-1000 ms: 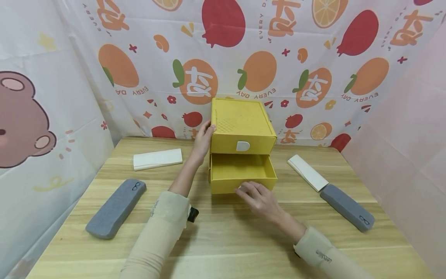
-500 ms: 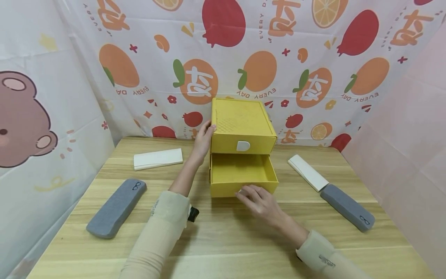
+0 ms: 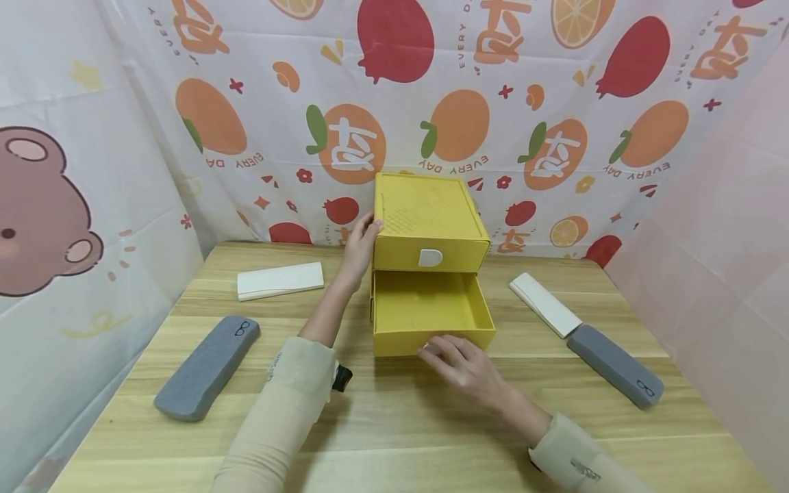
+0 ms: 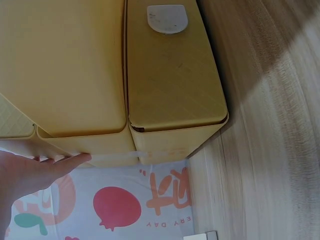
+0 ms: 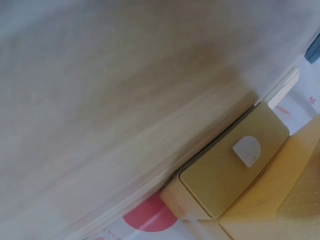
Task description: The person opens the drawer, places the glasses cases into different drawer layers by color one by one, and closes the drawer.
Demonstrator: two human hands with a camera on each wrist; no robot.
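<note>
A yellow drawer cabinet [image 3: 431,205] stands at the back of the wooden table. Its top drawer front [image 3: 459,256], with a white tab [image 3: 430,258], is closed. The drawer [image 3: 397,344] below is pulled far out, showing its bare yellow bottom. My right hand [image 3: 465,366] pinches this drawer's tab, mostly hidden by the fingers. Against the cabinet's left side rests my left hand [image 3: 359,250], its fingers extended along the wall in the left wrist view. A closed bottom drawer [image 4: 172,75] shows in both wrist views. The right wrist view does not show the right hand.
On the left of the table lie a white flat case [image 3: 280,281] and a grey glasses case [image 3: 206,368]. Another white flat case [image 3: 545,305] touches a second grey glasses case [image 3: 615,366] on the right. A fruit-print curtain [image 3: 271,137] hangs behind.
My right hand has drawn the drawer further out toward me, opening more of its inside. The left hand has stayed against the cabinet's side.
</note>
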